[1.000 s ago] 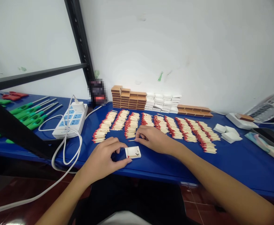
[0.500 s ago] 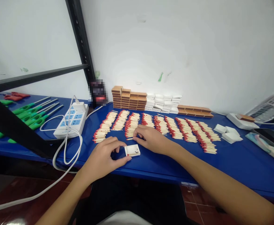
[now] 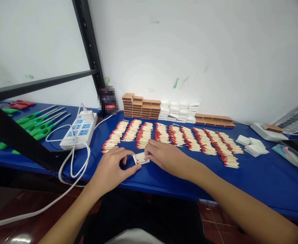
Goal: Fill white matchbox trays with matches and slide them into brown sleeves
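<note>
A small white matchbox tray (image 3: 141, 159) lies near the front of the blue table, with a few red-headed matchsticks in it. My left hand (image 3: 114, 164) grips its left end between thumb and forefinger. Over the tray's right end, my right hand (image 3: 161, 154) has its fingers pinched together on a matchstick; the fingertips partly hide that end. Behind the hands, red-tipped matchsticks (image 3: 144, 135) lie in several slanted rows.
Brown matchboxes (image 3: 142, 107) and white trays (image 3: 179, 112) are stacked along the wall. At right lie loose white trays (image 3: 256, 147). A power strip (image 3: 80, 130) with looping cables and several green-handled tools (image 3: 34, 123) are at left, near a black shelf frame (image 3: 89, 40).
My right hand has moved from the matchstick rows toward me, onto the tray's right end. The tray, still in my left hand, has shifted slightly left and tilted.
</note>
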Motion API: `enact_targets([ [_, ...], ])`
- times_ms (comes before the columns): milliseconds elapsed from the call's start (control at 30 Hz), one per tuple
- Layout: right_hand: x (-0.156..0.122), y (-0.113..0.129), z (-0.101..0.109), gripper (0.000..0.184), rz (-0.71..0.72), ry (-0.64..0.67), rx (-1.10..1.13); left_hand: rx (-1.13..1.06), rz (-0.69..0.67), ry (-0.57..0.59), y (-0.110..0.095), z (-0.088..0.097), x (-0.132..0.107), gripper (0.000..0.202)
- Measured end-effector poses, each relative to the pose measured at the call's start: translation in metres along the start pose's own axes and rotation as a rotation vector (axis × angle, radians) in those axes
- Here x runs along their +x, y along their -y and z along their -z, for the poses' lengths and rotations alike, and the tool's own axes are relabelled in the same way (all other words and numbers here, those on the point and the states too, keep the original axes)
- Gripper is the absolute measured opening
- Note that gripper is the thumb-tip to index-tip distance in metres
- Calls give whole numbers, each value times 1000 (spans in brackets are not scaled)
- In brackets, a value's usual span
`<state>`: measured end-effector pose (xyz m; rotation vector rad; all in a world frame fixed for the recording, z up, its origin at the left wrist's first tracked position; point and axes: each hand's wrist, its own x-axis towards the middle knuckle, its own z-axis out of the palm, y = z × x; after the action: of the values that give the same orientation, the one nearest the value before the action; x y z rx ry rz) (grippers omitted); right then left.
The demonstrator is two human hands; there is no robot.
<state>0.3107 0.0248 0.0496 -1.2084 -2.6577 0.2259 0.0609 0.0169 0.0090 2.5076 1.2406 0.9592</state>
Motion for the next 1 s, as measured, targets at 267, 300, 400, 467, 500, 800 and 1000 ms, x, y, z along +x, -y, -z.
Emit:
enact_targets([
  [267,2,0,-3,9,59,-35,163,-9,-49,-3,1,-1,-1,23],
  [300,3,-2,-2,8,50,-57,192,-9,-48,1,1,-1,-1,24],
  [400,8,-12,-3,8,-33,-141,199,-21,-35,33,0,0,-1,23],
  [467,12,-19,-6,8,-81,-153,174,-38,-32,63,-2,1,-1,23],
  [500,14,-22,-8,8,-93,-145,167,-46,-32,74,-2,1,-1,23],
  [800,19,-29,-16,9,-97,-97,150,-51,-26,76,-3,1,-1,25],
  [1000,16,-31,-13,5,-109,-83,124,-46,-40,73,-3,1,-2,24],
])
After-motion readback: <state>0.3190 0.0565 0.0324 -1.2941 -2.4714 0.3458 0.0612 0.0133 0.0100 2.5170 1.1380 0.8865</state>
